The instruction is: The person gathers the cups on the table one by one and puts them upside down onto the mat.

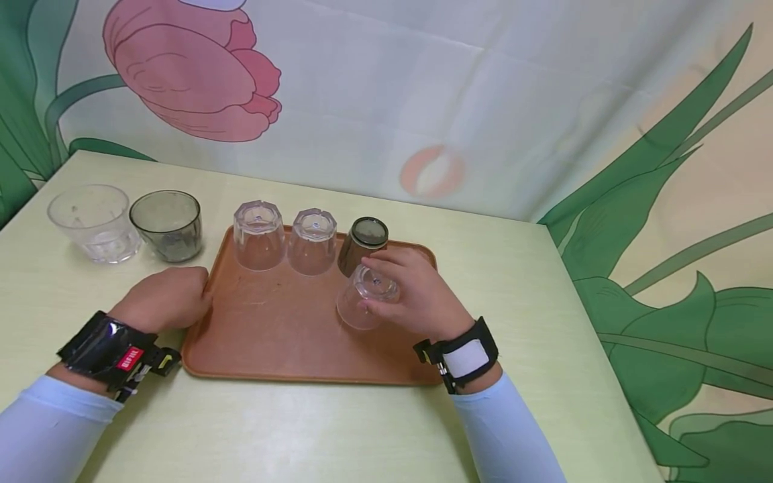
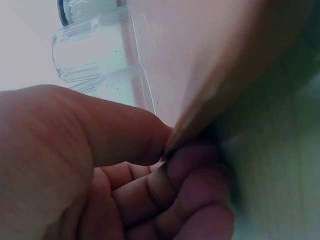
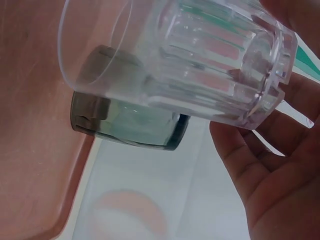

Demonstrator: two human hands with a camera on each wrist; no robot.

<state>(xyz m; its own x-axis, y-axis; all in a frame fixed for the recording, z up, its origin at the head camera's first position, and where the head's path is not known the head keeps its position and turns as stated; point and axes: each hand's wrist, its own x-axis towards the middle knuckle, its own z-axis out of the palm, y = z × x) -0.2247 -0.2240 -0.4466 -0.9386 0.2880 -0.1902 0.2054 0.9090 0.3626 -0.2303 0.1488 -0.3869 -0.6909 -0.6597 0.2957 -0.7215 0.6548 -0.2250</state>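
My left hand (image 1: pixel 166 298) pinches the left rim of a brown tray (image 1: pixel 272 345), thumb on top and fingers curled beneath in the left wrist view. Over the tray's right half, my right hand (image 1: pixel 417 292) grips a clear glass (image 3: pixel 200 60) near its base. That glass is upside down, slightly tilted, with its mouth close over the tray. Just behind it stands an upturned smoky glass (image 1: pixel 357 255). Two more clear glasses, one at the back left (image 1: pixel 258 241) and one beside it (image 1: pixel 312 248), also stand upside down along the tray's back edge.
Left of the tray, a clear glass (image 1: pixel 99 231) and a smoky grey glass (image 1: pixel 172 231) stand upright on the pale table (image 1: pixel 290 436). A curtain with flower and leaf prints (image 1: pixel 362 100) hangs behind the table's back edge.
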